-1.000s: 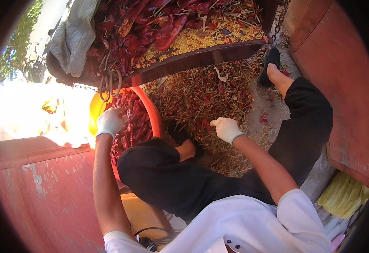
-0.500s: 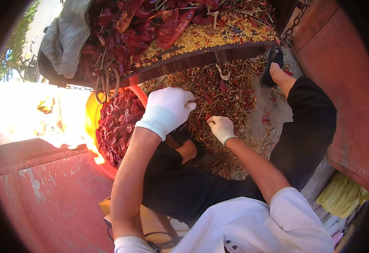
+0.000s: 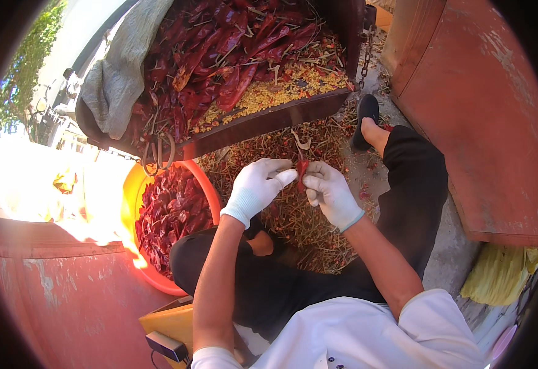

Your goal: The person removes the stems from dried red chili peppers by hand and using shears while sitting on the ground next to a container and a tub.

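My left hand (image 3: 258,188), in a white knit glove with a pale blue cuff, has its thumb and forefinger closed at the left edge of a small dried red chili pepper (image 3: 302,174). On the other side my right hand (image 3: 335,195), gloved in white too, pinches the same pepper. The pepper stands roughly upright between the fingertips, partly covered by them. Below the hands, a litter of stems and red scraps (image 3: 306,221) covers the ground. To the left, an orange-red tub (image 3: 206,184) holds dried red peppers (image 3: 170,209).
Ahead is a dark cart bed (image 3: 269,126) loaded with whole dried peppers (image 3: 219,55) and yellow seeds (image 3: 269,101). A grey cloth (image 3: 118,80) hangs over its left side, and a chain (image 3: 366,58) hangs at the right. Red metal panels (image 3: 478,135) flank me. A yellow sack (image 3: 496,273) lies low right.
My hands have come together, the right one rising toward the left. The pepper is now between them; earlier only a red bit showed at my right fingertips. The view has shifted.
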`<state>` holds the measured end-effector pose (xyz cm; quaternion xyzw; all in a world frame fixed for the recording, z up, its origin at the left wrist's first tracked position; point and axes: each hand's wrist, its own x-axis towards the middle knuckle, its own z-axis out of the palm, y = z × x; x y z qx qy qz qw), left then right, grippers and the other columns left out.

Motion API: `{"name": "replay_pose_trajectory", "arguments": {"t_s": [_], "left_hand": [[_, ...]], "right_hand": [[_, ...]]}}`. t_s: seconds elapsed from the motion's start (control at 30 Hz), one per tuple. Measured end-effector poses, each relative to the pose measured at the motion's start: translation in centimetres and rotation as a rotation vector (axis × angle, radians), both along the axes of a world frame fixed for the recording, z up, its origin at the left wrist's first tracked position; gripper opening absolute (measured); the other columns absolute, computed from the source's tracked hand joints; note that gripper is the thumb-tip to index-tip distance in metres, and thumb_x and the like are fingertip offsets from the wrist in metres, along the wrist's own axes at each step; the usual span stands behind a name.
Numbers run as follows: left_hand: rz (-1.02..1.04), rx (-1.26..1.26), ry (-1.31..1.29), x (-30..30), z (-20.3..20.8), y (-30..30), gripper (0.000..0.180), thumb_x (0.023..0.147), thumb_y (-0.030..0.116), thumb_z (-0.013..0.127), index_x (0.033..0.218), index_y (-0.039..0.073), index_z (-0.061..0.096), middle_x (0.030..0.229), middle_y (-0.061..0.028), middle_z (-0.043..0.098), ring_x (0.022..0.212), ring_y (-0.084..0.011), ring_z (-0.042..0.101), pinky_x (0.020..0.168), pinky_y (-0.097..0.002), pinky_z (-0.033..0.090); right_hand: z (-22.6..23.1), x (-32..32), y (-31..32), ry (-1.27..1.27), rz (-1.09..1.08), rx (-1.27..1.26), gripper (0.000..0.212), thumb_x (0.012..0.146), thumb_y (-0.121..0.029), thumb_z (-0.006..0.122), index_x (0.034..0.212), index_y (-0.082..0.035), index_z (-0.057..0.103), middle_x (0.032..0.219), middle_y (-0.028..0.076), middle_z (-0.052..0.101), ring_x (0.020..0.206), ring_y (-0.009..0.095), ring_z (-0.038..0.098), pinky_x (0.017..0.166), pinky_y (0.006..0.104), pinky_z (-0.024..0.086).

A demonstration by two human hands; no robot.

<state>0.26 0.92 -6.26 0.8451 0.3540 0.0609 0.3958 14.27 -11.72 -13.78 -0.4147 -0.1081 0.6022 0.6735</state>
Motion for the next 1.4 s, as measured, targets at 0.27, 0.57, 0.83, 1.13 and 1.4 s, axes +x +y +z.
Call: {"name": "replay_pose_trajectory", "arguments": {"t_s": [0.27, 0.57, 0.83, 1.13, 1.4], "left_hand": [[0.005, -0.254, -0.373, 1.0, -1.0, -1.5, 0.042, 0.091, 0.020, 0.075, 0.123, -0.005, 0.066, 0.105, -0.0078, 0.071, 0.100, -0.0172, 0.067, 0.091, -0.0318, 0.052], [0.105, 0.057, -0.133, 2.0, 0.9, -2.6, 0.037, 0.086, 0.018, 0.076, 0.117, 0.001, 0.068, 0.097, -0.0149, 0.073, 0.092, -0.0207, 0.072, 0.085, -0.0326, 0.055], [-0.030, 0.016, -0.095, 1.2, 0.0, -2.2, 0.038, 0.091, 0.033, 0.070, 0.120, 0.008, 0.069, 0.098, -0.0191, 0.072, 0.093, -0.0349, 0.070, 0.082, -0.0402, 0.055], [-0.126, 0.393, -0.062, 1.1, 0.6, -2.9, 0.023, 0.091, 0.020, 0.069, 0.107, 0.004, 0.071, 0.086, -0.0180, 0.070, 0.080, -0.0327, 0.071, 0.068, -0.0373, 0.054], [0.034, -0.282, -0.252, 1.0, -0.7, -2.5, 0.025, 0.098, 0.014, 0.063, 0.119, 0.002, 0.070, 0.092, -0.0114, 0.074, 0.081, -0.0166, 0.071, 0.071, -0.0306, 0.055]], "right_hand": [[3.3, 0.1, -0.4, -0.293, -0.004, 0.074, 0.013, 0.099, -0.005, 0.054, 0.111, -0.002, 0.053, 0.092, 0.004, 0.063, 0.067, 0.009, 0.062, 0.057, 0.0235, 0.052], [6.1, 1.0, -1.3, -0.713, -0.015, -0.078, 0.025, 0.097, -0.007, 0.058, 0.121, 0.000, 0.063, 0.104, 0.010, 0.069, 0.088, 0.015, 0.071, 0.073, 0.0282, 0.057], [6.8, 1.9, -0.9, -1.163, -0.132, 0.164, 0.025, 0.084, -0.003, 0.071, 0.109, -0.003, 0.073, 0.102, 0.014, 0.072, 0.093, 0.025, 0.072, 0.079, 0.0327, 0.056], [5.8, 0.8, -0.7, -1.409, -0.300, 0.199, 0.017, 0.083, -0.003, 0.073, 0.099, -0.002, 0.071, 0.091, 0.013, 0.072, 0.079, 0.027, 0.071, 0.071, 0.0336, 0.057], [6.8, 0.7, -0.5, -0.665, -0.181, -0.036, 0.009, 0.094, -0.005, 0.066, 0.101, 0.000, 0.068, 0.086, 0.005, 0.070, 0.074, 0.007, 0.066, 0.061, 0.0238, 0.054]]}}
